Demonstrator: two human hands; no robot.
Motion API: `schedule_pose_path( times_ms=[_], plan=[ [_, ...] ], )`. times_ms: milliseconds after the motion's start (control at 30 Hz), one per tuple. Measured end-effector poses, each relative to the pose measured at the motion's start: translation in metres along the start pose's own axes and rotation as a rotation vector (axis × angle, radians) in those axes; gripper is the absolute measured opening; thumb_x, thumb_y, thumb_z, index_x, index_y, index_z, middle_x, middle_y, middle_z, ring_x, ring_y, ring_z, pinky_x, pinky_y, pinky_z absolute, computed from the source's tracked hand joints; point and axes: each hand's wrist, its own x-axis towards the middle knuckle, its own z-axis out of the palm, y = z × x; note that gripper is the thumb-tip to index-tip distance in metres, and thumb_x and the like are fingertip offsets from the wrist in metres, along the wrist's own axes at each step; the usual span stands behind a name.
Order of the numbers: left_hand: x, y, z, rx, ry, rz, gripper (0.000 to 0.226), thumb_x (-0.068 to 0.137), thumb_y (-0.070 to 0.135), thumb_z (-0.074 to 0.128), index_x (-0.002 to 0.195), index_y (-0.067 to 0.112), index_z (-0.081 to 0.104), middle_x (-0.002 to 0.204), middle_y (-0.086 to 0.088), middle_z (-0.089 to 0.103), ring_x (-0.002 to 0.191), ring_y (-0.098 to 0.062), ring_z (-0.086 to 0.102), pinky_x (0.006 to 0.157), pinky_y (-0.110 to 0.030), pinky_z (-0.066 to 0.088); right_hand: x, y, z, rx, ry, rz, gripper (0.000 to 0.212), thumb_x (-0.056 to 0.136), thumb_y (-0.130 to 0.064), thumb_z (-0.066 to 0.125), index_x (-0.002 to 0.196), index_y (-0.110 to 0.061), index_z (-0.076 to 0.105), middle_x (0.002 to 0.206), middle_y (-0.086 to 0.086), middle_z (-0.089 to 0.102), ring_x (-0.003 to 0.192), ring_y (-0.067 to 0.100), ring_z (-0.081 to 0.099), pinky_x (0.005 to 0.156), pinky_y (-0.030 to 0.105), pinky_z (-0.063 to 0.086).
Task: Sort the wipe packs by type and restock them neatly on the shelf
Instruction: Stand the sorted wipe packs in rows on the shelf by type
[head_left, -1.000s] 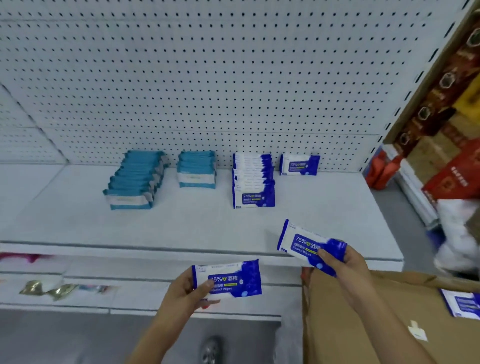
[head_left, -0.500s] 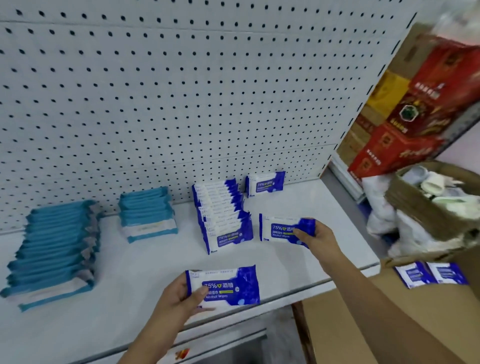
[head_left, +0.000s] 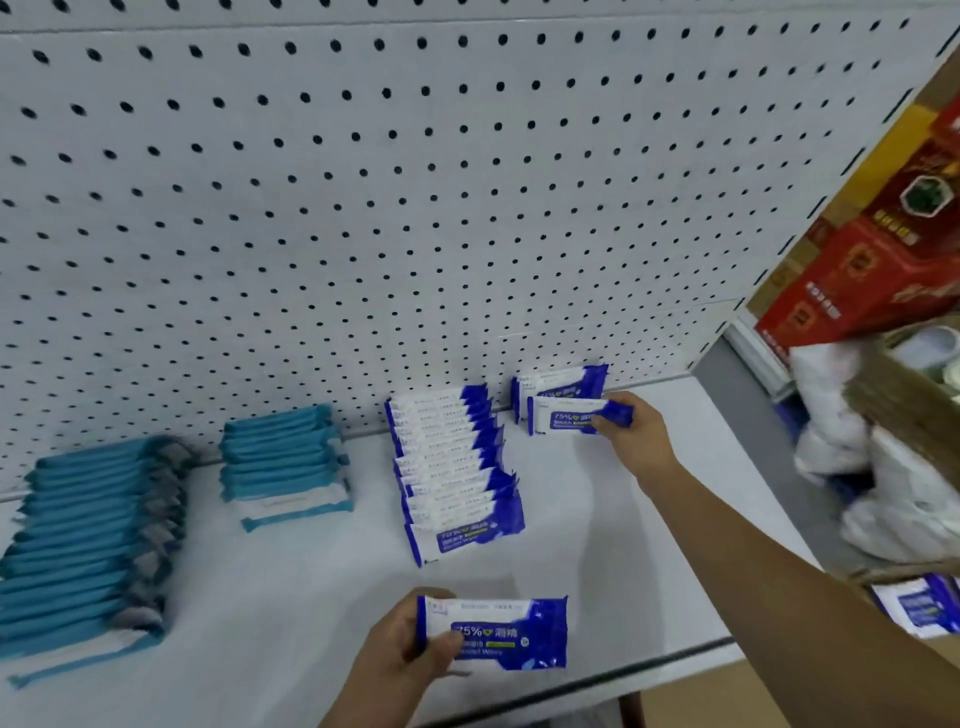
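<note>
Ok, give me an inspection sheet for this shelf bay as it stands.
Surface: white shelf, pegboard behind.
Job's things: long teal row, short teal row, dark blue row, back pack standing against the pegboard.
Clutter: nothing seen.
Hands: left hand grips the near blue pack at the front edge; right hand holds the far blue pack before the back pack.
Cables: nothing seen.
Surroundings: red cartons, white bags, spare blue packs lower right.

White pegboard back wall (head_left: 363, 208), dark holes in regular grid. White shelf deck (head_left: 597, 545) beneath, light even and diffuse. Right side: red cartons (head_left: 857, 280) stacked, white bags (head_left: 831, 415), cardboard box (head_left: 904, 410), grey floor (head_left: 727, 374)
</note>
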Motion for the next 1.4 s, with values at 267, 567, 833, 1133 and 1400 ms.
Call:
schedule_pose_path(
  times_ms=[267,567,833,1133,1400],
  plan=[
    [0.02,0.006,0.026,0.079,-0.005,0.018,0.025,0.084,0.015,0.073,0.108,0.014,0.062,0.098,0.0,0.075,0.089,-0.016,0.072,0.087,-0.038,0.059,0.036,0.005,0.024,-0.139,0.09,-0.144,0.035,0.078,-0.003,0.079,0.105,-0.009,0.058,0.109,0.01,0.058,0.096,0.023,0.057,0.077,0.014,0.046],
    [0.019,0.011,0.033,0.057,0.029,-0.009,0.022,0.092,0.006,0.067,0.112,0.014,0.06,0.099,0.011,0.075,0.094,-0.009,0.072,0.08,-0.024,0.057,0.039,0.009,0.027,-0.124,0.128,-0.126,0.041,0.078,-0.009,0.082,0.103,-0.011,0.05,0.106,0.008,0.056,0.092,0.02,0.058,0.061,0.005,0.041],
    [0.02,0.01,0.046,-0.017,0.022,0.075,0.034,0.083,0.015,0.075,0.112,0.008,0.059,0.1,-0.004,0.075,0.094,-0.023,0.073,0.074,-0.035,0.061,0.036,0.004,0.015,-0.094,0.09,-0.08,0.071,0.073,-0.009,0.086,0.13,-0.011,0.044,0.12,0.004,0.051,0.1,0.014,0.055,0.083,0.021,0.047],
    [0.037,0.02,0.074,-0.118,0.064,0.158,0.025,0.09,0.011,0.071,0.112,0.015,0.061,0.105,-0.002,0.075,0.099,-0.02,0.072,0.077,-0.031,0.059,-0.123,-0.007,-0.049,0.247,-0.488,0.107,0.043,0.087,-0.04,0.068,0.119,-0.012,0.062,0.112,0.007,0.073,0.103,0.023,0.07,0.085,0.036,0.057],
    [0.052,0.024,0.101,-0.009,0.024,0.235,0.054,0.084,0.026,0.077,0.132,0.031,0.051,0.127,0.016,0.064,0.117,-0.004,0.061,0.096,-0.021,0.048,-0.105,0.023,-0.061,0.098,-0.225,0.04,0.029,0.08,0.015,0.071,0.093,-0.011,0.067,0.077,-0.004,0.072,0.075,0.013,0.063,0.069,0.017,0.052]
  ],
)
